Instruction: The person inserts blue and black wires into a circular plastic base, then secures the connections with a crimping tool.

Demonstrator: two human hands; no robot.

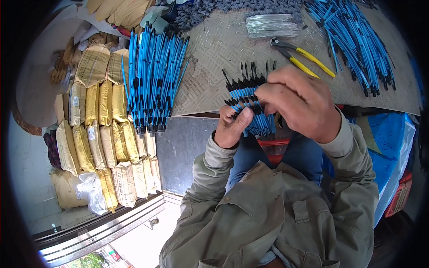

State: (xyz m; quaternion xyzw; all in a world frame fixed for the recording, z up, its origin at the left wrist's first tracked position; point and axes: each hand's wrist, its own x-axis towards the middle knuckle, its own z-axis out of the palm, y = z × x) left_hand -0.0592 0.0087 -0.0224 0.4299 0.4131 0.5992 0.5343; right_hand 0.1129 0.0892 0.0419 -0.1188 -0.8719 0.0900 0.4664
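My left hand (230, 128) is wrapped round a bundle of thin blue rods with black fittings (247, 92), held in front of the table's near edge. The black tips of the rods point up and away from me, and their blue lengths hang below the hand. At the bundle's right side, my right hand (298, 99) has its fingers bent and drawn together against the black fittings. Whatever lies between those fingertips is hidden behind the hand.
Yellow-handled pliers (308, 58) lie on the table (210, 67) beyond my right hand. Near them is a stack of clear thin strips (271, 26). More blue rods lie left (154, 80) and right (353, 44). Small grey parts (210, 13) fill the back; wrapped packages (105, 102) sit left.
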